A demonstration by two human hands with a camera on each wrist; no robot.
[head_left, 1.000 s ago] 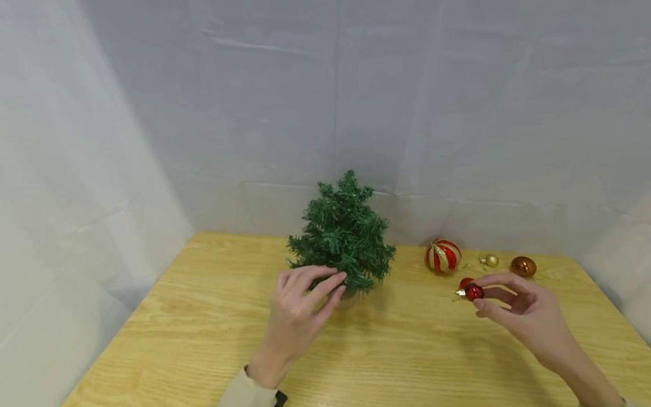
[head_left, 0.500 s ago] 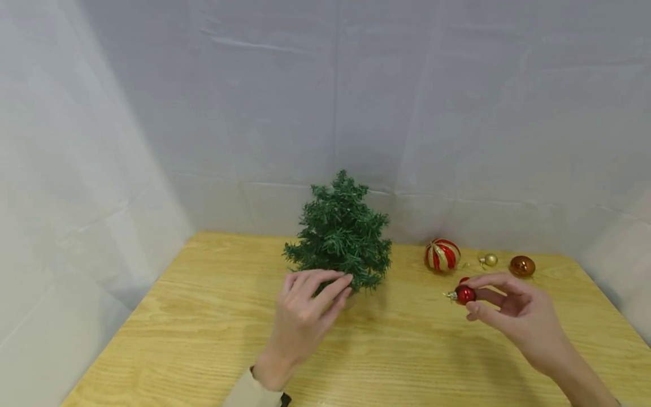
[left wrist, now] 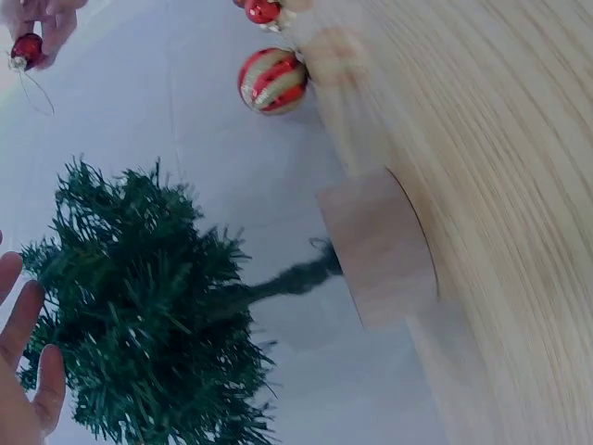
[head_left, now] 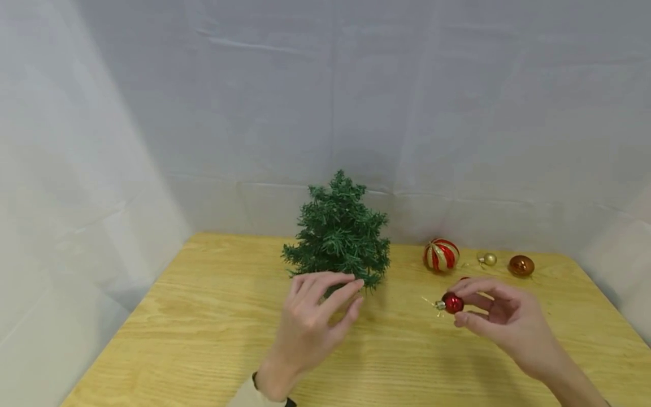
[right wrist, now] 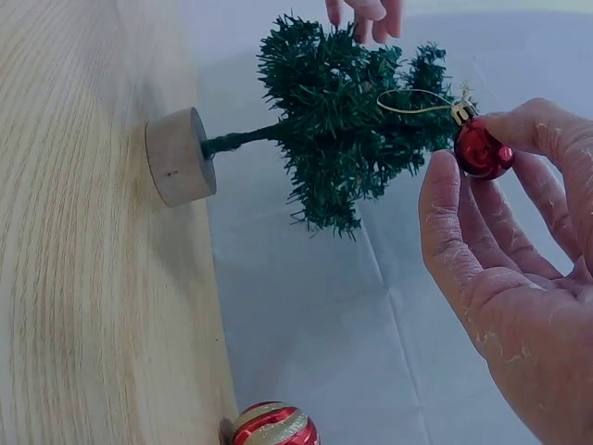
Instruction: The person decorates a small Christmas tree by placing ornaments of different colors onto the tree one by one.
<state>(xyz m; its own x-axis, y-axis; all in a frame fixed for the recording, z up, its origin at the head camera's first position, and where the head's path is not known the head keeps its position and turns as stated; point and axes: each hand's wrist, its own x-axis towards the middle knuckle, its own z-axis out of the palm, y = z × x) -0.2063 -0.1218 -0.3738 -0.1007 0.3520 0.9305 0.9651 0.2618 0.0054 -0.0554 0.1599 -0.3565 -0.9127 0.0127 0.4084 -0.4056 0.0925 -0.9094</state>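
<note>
A small red Christmas bauble [head_left: 454, 303] with a gold cap and string loop is pinched between the thumb and fingers of my right hand [head_left: 508, 322], held above the table. The loop hangs free in the right wrist view. Just left of it stands a green artificial Christmas tree [head_left: 338, 232], upright on a round wooden base [left wrist: 380, 248]. My left hand [head_left: 310, 319] is in front of the tree's lower branches, its fingers loosely bent and spread, holding nothing. Whether its fingertips touch the needles I cannot tell. In the head view this hand hides the base.
Behind my right hand lie a large red-and-gold striped bauble [head_left: 441, 255], a small gold bauble [head_left: 489, 259] and a shiny brown bauble [head_left: 521, 265]. Another red bauble [left wrist: 262, 11] is mostly hidden in the head view. A pale sheet [head_left: 285, 113] hangs behind the wooden table [head_left: 193, 316].
My right hand has moved left and slightly nearer with the red bauble. The tree has shifted a little left. My left hand has slid slightly right and its fingers have spread.
</note>
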